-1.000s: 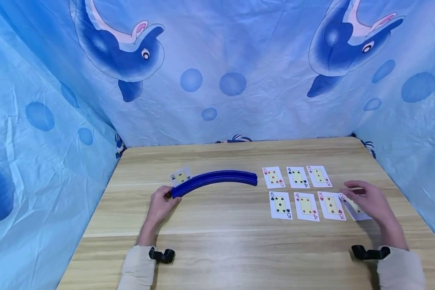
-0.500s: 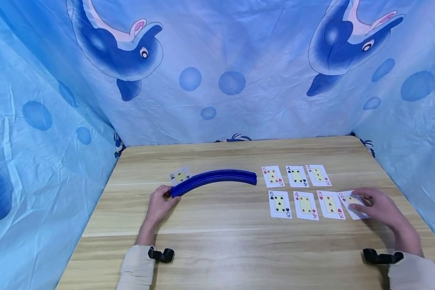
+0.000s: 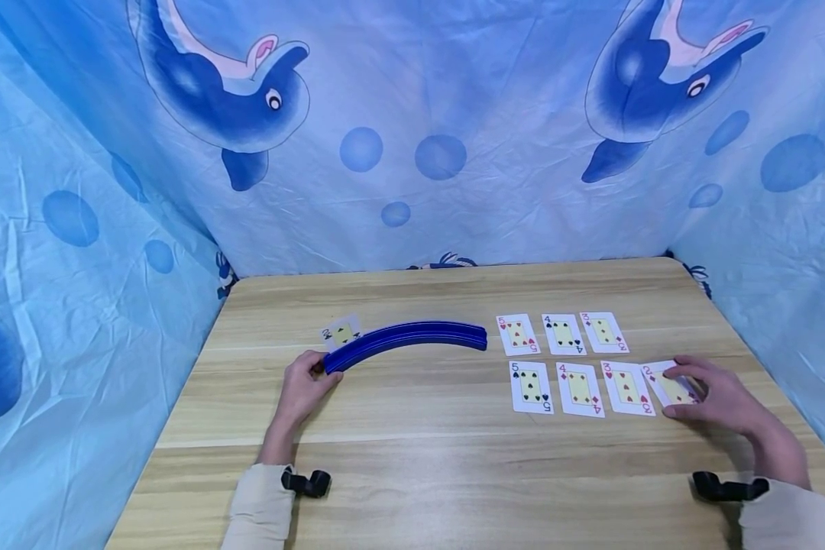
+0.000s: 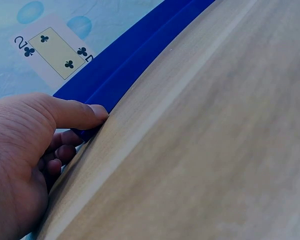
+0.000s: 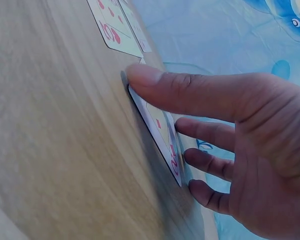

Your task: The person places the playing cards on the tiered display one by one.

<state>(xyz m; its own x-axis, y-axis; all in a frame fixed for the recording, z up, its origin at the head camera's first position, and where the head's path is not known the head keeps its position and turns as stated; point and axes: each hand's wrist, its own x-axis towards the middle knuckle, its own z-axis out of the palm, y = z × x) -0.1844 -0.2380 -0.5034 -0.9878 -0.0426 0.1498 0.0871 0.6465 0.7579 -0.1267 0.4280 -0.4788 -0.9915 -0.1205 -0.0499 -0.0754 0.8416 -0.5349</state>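
Note:
On the left, my left hand (image 3: pixel 302 389) pinches the near end of a long, curved blue card holder (image 3: pixel 412 334); in the left wrist view the thumb lies over the blue end (image 4: pixel 120 75). A two of clubs (image 3: pixel 341 331) stands tilted in the holder's left part. My right hand (image 3: pixel 725 397) spans the two of diamonds (image 3: pixel 665 387) at the right end of the near row, thumb at its near edge and fingers at its far edge. In the right wrist view that card (image 5: pixel 152 127) lies low over the tabletop; whether it is lifted is unclear.
Beside it lie the five of spades (image 3: pixel 531 387), four of diamonds (image 3: pixel 580 389) and three of hearts (image 3: pixel 628 388). Behind are the five of hearts (image 3: pixel 518 334), four of spades (image 3: pixel 564 334) and three of diamonds (image 3: pixel 604 333). Blue dolphin cloth (image 3: pixel 412 114) surrounds the wooden table (image 3: pixel 412 466).
My right hand has come down from above the two of diamonds and shifted right, its thumb and fingers now at the card's edges. The left hand and card holder stay in place.

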